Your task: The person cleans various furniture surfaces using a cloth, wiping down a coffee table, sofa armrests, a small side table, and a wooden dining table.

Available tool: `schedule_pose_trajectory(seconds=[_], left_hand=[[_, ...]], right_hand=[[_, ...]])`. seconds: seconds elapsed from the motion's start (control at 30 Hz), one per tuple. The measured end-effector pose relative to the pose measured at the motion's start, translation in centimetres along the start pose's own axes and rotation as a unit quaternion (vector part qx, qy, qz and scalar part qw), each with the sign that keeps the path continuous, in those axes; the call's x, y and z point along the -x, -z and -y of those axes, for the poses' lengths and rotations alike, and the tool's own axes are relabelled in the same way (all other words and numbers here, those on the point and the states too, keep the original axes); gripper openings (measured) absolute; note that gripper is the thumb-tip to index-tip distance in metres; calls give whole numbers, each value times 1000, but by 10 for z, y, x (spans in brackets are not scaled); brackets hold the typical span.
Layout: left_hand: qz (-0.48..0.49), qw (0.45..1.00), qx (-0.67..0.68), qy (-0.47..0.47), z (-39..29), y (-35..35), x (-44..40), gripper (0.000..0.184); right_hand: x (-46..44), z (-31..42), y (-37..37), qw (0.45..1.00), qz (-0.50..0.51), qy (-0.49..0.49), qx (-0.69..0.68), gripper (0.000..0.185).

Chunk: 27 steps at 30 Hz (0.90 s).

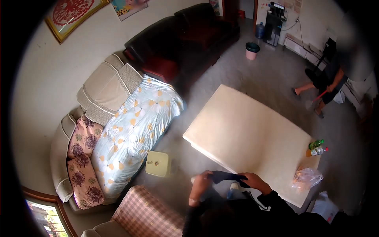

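Observation:
A strip of dark cloth (pixel 223 176) stretches between my two hands, in front of my body. My left hand (pixel 201 184), a bracelet at its wrist, is closed around the cloth's left end. The other end is gripped by my right hand (pixel 254 181), beside the near edge of the cream table (pixel 248 126). Below the cloth, part of a shoe (pixel 233 186) shows. What kind of cloth it is, I cannot tell.
Bottles (pixel 316 147) and a plastic bag (pixel 308 178) sit along the table's right end. A pale yellow stool (pixel 157 164) stands left, by a sofa with a patterned cover (pixel 136 130). Another person (pixel 327 85) holds a red-handled tool at right. A pink bin (pixel 251 53) stands behind.

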<state>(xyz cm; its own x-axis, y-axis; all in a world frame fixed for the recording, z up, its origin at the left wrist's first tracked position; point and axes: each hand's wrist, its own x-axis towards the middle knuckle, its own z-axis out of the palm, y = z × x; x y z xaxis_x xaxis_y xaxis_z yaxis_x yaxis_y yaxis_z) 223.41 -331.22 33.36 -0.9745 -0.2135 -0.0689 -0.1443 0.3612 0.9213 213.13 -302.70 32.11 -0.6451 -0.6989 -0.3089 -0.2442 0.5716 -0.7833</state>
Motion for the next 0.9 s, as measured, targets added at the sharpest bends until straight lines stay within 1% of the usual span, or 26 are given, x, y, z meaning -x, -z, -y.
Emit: schedule_pose_trajectory(seconds=[0.03, 0.07, 0.1, 0.17, 0.23, 0.3, 0.37, 0.43, 0.47, 0.5, 0.57, 0.6, 0.63, 0.7, 0.83, 0.9], left_hand=[[14, 1000, 24, 6, -15, 9, 1, 26], [25, 999, 21, 17, -25, 18, 0, 28], [12, 1000, 23, 8, -35, 29, -2, 28], [-2, 995, 70, -66, -53, 60, -2, 30], [-27, 996, 42, -77, -62, 93, 3, 33], [-72, 996, 29, -48, -63, 124, 5, 32], [-87, 995, 24, -47, -57, 154, 12, 36], [-151, 986, 64, -22, -41, 177, 18, 38], [-153, 985, 80, -30, -34, 187, 21, 42], [-154, 986, 49, -44, -44, 202, 28, 44], [-153, 985, 36, -65, -33, 221, 32, 44], [-133, 988, 68, -41, -40, 231, 33, 45], [-122, 985, 124, -13, -30, 236, 30, 44], [-121, 976, 174, -44, -22, 244, 22, 44], [-109, 979, 161, -58, -13, 252, -17, 45], [-82, 978, 180, -71, -17, 253, -42, 45]], right_hand=[[5, 8, 1, 1000, 6, -3, 5, 36], [6, 18, 3, 1000, 18, 3, 21, 36], [4, 27, 2, 999, 31, 9, 35, 36], [-13, 48, -1, 998, 35, 15, 44, 37], [-35, 84, -3, 998, 57, -7, 26, 38], [-72, 103, -17, 998, 50, 20, 38, 40], [-105, 121, -40, 997, 49, 41, 43, 43], [-137, 146, -61, 996, 55, 51, 39, 49], [-150, 157, -68, 994, 98, 44, 9, 60], [-163, 168, -76, 993, 103, 52, 0, 60], [-189, 184, -89, 974, 224, -32, -18, 70], [-196, 191, -93, 972, 235, -23, -2, 77], [-203, 195, -97, 972, 233, 12, 17, 74], [-214, 207, -93, 959, 277, -3, 65, 70], [-243, 198, -83, 963, 258, 0, 81, 67], [-254, 194, -71, 976, 217, -13, 19, 65]])
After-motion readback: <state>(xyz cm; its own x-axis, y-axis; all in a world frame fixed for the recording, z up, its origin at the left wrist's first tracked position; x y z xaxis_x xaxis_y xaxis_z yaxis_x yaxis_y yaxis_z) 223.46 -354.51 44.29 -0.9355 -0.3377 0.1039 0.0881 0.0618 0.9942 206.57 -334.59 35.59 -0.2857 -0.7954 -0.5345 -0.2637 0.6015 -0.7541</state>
